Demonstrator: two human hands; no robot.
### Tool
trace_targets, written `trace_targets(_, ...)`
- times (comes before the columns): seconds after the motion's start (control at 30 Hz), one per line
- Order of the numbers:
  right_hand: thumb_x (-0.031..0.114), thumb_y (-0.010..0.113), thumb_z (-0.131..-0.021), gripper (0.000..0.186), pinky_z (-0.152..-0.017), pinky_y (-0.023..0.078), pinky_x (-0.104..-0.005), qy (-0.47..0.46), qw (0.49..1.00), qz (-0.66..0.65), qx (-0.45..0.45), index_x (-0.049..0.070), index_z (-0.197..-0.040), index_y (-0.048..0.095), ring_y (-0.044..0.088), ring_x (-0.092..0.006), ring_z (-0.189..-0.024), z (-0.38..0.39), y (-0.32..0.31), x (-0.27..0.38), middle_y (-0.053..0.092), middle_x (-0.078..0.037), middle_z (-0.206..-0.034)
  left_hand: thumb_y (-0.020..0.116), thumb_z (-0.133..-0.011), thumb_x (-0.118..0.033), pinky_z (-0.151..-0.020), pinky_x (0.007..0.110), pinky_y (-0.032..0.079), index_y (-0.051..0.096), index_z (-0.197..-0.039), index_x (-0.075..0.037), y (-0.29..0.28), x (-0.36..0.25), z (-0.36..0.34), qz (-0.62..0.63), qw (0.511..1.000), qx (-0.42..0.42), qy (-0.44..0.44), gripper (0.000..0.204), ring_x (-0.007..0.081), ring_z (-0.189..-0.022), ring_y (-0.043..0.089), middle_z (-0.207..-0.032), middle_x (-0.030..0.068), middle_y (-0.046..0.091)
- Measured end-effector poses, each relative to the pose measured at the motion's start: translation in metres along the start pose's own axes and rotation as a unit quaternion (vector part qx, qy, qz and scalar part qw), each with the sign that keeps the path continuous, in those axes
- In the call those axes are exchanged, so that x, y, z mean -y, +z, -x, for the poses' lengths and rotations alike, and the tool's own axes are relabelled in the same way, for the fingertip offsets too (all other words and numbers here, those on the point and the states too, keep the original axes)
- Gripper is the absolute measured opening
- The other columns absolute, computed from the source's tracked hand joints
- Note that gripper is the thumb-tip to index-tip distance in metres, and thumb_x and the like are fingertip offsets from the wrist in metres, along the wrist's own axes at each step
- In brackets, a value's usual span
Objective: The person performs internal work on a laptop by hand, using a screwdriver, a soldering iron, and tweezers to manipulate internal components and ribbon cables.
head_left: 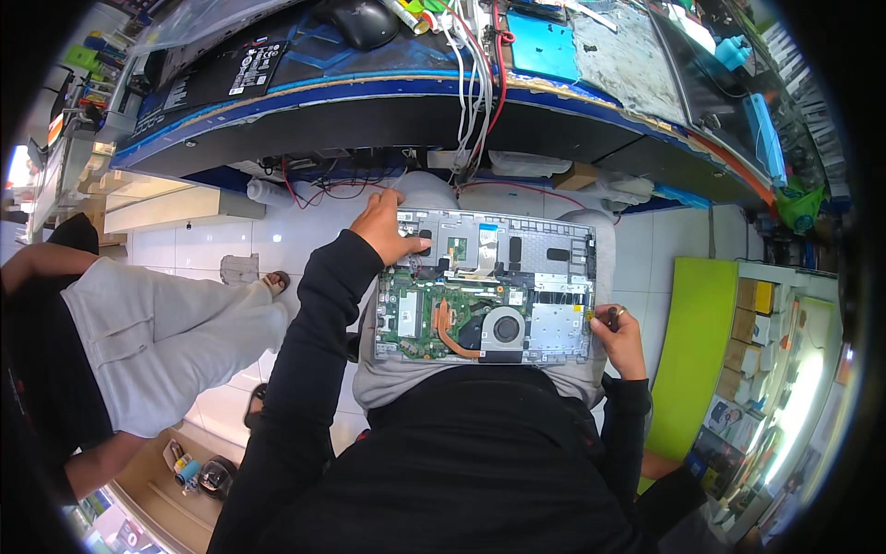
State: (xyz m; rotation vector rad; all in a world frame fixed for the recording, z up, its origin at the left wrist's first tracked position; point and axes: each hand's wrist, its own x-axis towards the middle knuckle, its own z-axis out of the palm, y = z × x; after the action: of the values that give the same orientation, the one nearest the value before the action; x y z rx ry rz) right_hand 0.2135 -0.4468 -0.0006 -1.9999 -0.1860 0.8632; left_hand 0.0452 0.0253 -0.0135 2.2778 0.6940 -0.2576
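Observation:
An opened laptop base [554, 249] lies across my lap, its inner side facing up. It shows a green circuit board [420, 346], a copper heat pipe [445, 323], a round fan [506, 329] and a white ribbon cable [486, 254]. My left hand [378, 229] grips the far left corner, thumb on the inner face and fingers over the edge. At the right edge, my right hand [623, 343] is closed in a pinch around a small dark thing [613, 319], mostly hidden by the fingers; its kind is unclear.
Ahead stands a workbench [388, 120] with a black mouse [358, 23], a laptop battery [245, 69] and a blue mat [543, 46]. White and red cables [475, 83] hang over its edge. Another person [175, 323] is at left; a green panel [692, 360] is at right.

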Motion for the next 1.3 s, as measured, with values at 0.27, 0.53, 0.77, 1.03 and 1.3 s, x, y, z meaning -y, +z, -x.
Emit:
trace_targets(0.27,0.005,0.077,-0.097,0.014,-0.077,0.048,-0.0253,-0.003,1.0,0.022,-0.004,0.001,-0.109,0.072,0.056,-0.0059,-0.082,0.001,0.0,0.003,0.065,0.004,-0.089,0.09,-0.088,-0.038,-0.11,0.043,0.05,0.046,-0.146,0.007,0.001,0.028,-0.013,0.079,0.996,0.03,0.043,0.085,0.038,-0.13,0.062,-0.138,0.0309,0.058)
trace_targets(0.53,0.004,0.077,-0.097,0.015,-0.077,0.047,-0.0245,-0.011,1.0,0.005,0.0,0.001,-0.11,0.072,0.054,-0.0054,-0.082,-0.001,-0.002,-0.002,0.064,0.005,-0.089,0.09,-0.087,-0.033,-0.107,0.041,0.052,0.049,-0.145,0.007,0.001,0.029,-0.003,0.16,0.986,0.055,0.011,0.082,0.0382,-0.126,0.066,-0.136,0.0295,0.063)
trace_targets(0.77,0.005,0.078,-0.097,0.017,-0.078,0.05,-0.0259,-0.004,1.0,0.0,-0.006,0.0,-0.112,0.071,0.057,-0.0066,-0.083,-0.001,-0.001,-0.005,0.065,0.004,-0.09,0.093,-0.083,-0.026,-0.11,0.042,0.051,0.047,-0.144,0.007,0.003,0.027,-0.001,0.144,0.988,0.049,0.01,0.084,0.0395,-0.128,0.065,-0.136,0.0305,0.062)
trace_targets(1.03,0.006,0.078,-0.097,0.021,-0.082,0.053,-0.0274,-0.006,1.0,-0.004,-0.001,0.0,-0.115,0.071,0.062,-0.009,-0.087,-0.003,-0.003,-0.009,0.068,0.0,-0.092,0.09,-0.084,-0.023,-0.112,0.043,0.049,0.042,-0.147,0.007,0.004,0.03,-0.005,0.167,0.983,0.073,0.0,0.085,0.0401,-0.133,0.061,-0.141,0.0323,0.057)
trace_targets(1.3,0.005,0.078,-0.096,0.022,-0.082,0.053,-0.0274,-0.014,1.0,-0.018,-0.006,0.0,-0.116,0.071,0.061,-0.0088,-0.087,-0.001,-0.004,-0.011,0.068,0.001,-0.093,0.085,-0.091,-0.018,-0.104,0.039,0.053,0.038,-0.151,0.002,-0.007,0.012,0.006,0.139,0.986,0.089,0.003,0.078,0.0318,-0.121,0.068,-0.132,0.0269,0.065)
